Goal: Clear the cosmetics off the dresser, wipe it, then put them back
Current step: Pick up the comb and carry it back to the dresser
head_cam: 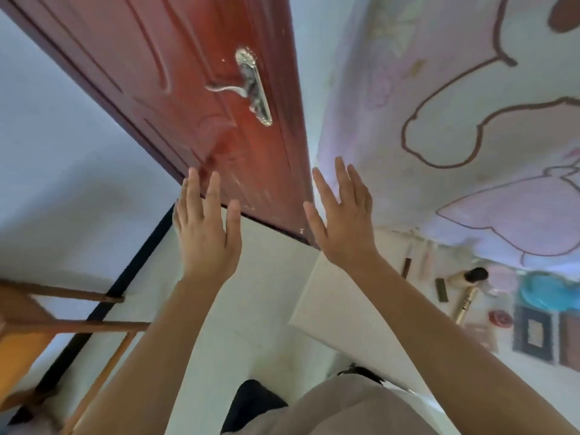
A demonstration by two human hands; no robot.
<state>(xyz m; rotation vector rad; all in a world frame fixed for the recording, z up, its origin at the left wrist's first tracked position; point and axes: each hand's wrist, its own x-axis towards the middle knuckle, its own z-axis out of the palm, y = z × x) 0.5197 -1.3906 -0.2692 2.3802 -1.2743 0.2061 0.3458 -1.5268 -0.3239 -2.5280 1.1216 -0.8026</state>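
Both hands up and empty before a red door (175,89); cosmetics (467,301) lie far right.
Left hand (204,230) and right hand (345,221) are side by side, fingers (193,189) straight and apart, gripping nothing. The cosmetics, blurred, include a gold tube (466,304) and a dark-capped bottle (470,275). They lie on a pale surface beside a pink cartoon-print cloth (470,120), well apart from both hands.

The person's left hand (204,233) and right hand (345,227) are bare, as are both long forearms, while a plain beige-grey top (345,409) covers the torso and a black garment (254,403), too indistinct to identify, shows just beside it.
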